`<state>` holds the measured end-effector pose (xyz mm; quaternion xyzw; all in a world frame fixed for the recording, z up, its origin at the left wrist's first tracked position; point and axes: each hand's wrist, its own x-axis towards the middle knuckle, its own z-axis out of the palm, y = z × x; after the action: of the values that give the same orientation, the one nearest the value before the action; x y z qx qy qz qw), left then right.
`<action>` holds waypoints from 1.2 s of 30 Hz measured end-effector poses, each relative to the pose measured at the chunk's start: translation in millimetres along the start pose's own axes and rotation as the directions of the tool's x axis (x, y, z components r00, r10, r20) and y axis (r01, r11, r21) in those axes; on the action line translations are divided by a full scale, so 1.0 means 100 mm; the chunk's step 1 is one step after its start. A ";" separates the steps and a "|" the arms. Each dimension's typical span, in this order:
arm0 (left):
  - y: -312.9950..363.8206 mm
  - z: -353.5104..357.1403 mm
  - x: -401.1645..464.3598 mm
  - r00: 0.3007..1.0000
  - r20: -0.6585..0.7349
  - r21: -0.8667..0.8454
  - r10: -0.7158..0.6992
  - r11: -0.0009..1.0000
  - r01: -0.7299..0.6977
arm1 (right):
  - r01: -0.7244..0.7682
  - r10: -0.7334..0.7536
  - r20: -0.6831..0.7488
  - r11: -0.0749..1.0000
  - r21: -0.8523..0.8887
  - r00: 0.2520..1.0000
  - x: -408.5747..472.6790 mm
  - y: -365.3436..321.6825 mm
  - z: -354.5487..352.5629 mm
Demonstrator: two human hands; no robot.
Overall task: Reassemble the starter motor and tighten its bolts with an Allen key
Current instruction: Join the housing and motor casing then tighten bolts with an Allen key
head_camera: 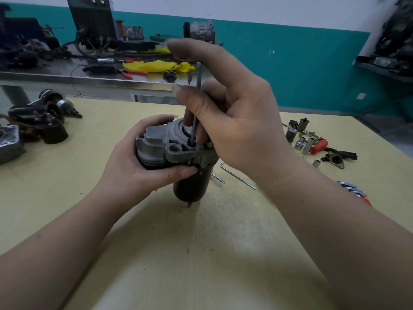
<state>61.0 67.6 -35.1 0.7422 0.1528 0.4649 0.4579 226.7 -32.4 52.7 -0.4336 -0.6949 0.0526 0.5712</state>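
Open yellow tabletop is being left free in front of the upright black-and-grey starter motor. Passage rightward is being blocked by a bent steel key and scattered silver sockets; leftward, by dark dismantled motor parts.

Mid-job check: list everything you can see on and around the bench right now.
starter motor with silver housing and black body: one, upright, table centre
thin steel Allen key: one, tip down at housing
second bent steel Allen key: one, flat on table, right of motor
loose sockets and small parts: several, silver and black, right
red-handled tool: one, among sockets
dark motor parts: several, left
yellow cloth: one, steel bench behind
yellow table: one
left hand: holds motor
right hand: pinches upright key
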 end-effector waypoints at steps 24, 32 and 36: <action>0.01 0.00 0.00 1.000 -0.008 0.029 -0.029 0.999 0.029 | -0.351 0.292 0.209 0.866 0.357 0.933 0.14 -0.04 -0.21; 0.02 0.00 0.00 0.999 0.005 0.021 -0.043 0.999 0.042 | -0.150 0.200 -0.089 0.907 0.394 0.976 -0.02 0.09 0.03; 0.02 0.00 0.00 0.999 0.002 0.007 -0.042 0.999 0.042 | -0.044 0.065 -0.075 0.965 0.257 0.995 -0.03 0.11 0.02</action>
<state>60.6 66.9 -33.5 0.7407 0.1697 0.4539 0.4653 231.4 -26.7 43.5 -0.3773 -0.6459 0.1394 0.6489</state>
